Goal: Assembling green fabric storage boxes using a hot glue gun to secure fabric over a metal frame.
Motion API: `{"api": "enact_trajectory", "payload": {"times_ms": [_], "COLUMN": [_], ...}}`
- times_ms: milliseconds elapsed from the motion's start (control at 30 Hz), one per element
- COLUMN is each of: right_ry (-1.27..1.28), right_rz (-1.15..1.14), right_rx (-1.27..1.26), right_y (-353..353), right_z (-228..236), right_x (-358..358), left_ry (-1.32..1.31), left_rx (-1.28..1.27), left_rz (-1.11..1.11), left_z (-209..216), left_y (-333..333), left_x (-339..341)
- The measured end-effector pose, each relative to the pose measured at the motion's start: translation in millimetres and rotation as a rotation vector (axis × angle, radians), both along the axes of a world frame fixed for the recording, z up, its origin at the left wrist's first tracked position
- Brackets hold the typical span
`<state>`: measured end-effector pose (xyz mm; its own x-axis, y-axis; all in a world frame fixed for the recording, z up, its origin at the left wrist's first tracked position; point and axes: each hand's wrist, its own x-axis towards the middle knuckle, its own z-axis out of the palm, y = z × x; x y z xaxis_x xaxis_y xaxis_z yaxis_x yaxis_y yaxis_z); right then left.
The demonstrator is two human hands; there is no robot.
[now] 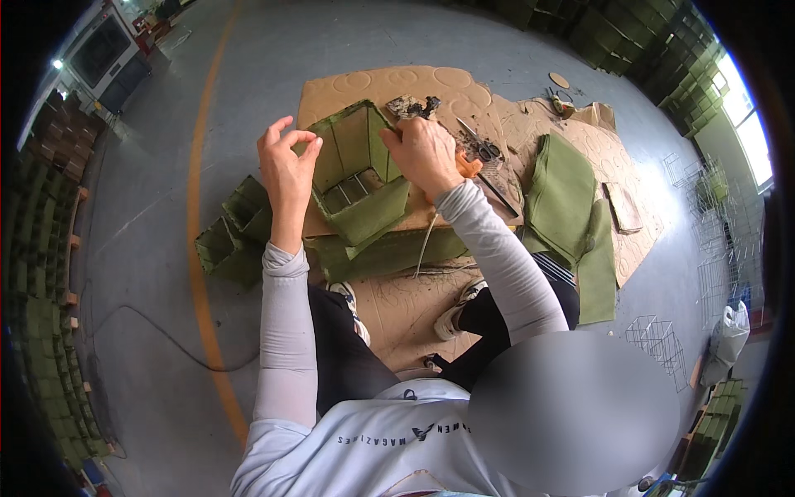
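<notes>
An open green fabric-covered box (364, 195) rests tilted on the cardboard sheet (414, 311) in front of my knees. My left hand (286, 166) is at the box's left rim with its fingers spread, the fingertips touching the upper corner. At the box's far right corner, my right hand (426, 153) is closed around an orange-handled tool (469, 166). The tool's dark tip (422, 106) points at the rim, and a pale cord (426, 240) hangs down from it.
Scissors (482, 149) and a pile of green fabric pieces (563, 195) lie to the right on the cardboard. Two more green boxes (232, 236) sit on the floor at the left. Bare wire frames (658, 335) stand at the right. An orange floor line (197, 273) runs past on the left.
</notes>
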<state>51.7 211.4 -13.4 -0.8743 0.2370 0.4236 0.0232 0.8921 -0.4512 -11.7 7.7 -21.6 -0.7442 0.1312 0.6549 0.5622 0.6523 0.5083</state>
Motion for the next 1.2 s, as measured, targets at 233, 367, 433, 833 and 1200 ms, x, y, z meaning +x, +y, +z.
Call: {"api": "enact_trajectory", "payload": {"times_ms": [233, 367, 433, 833, 1200], "right_ry": [0.02, 0.012, 0.027, 0.11, 0.052], "right_rz": [-0.037, -0.034, -0.038, 0.02, 0.041], "right_rx": [-0.077, -0.077, -0.081, -0.01, -0.076], "right_y": [-4.7, -2.6, -3.5, -15.6, -15.2], "right_z": [-3.4, -3.6, -3.1, -2.5, -4.4], "right_x": [-7.6, -8.5, -8.6, 9.7, 39.9], "left_ry": [-0.106, -0.126, -0.125, -0.087, -0.662], "left_rx": [-0.164, -0.14, -0.115, -0.01, 0.306], "left_rz": [0.005, -0.076, -0.084, -0.066, -0.641], "left_z": [1.6, -4.1, -3.2, 5.2, 15.6], "left_y": [-4.4, -15.2, -16.4, -9.0, -52.6], "left_x": [-19.9, -15.4, -15.3, -6.5, 4.1]}}
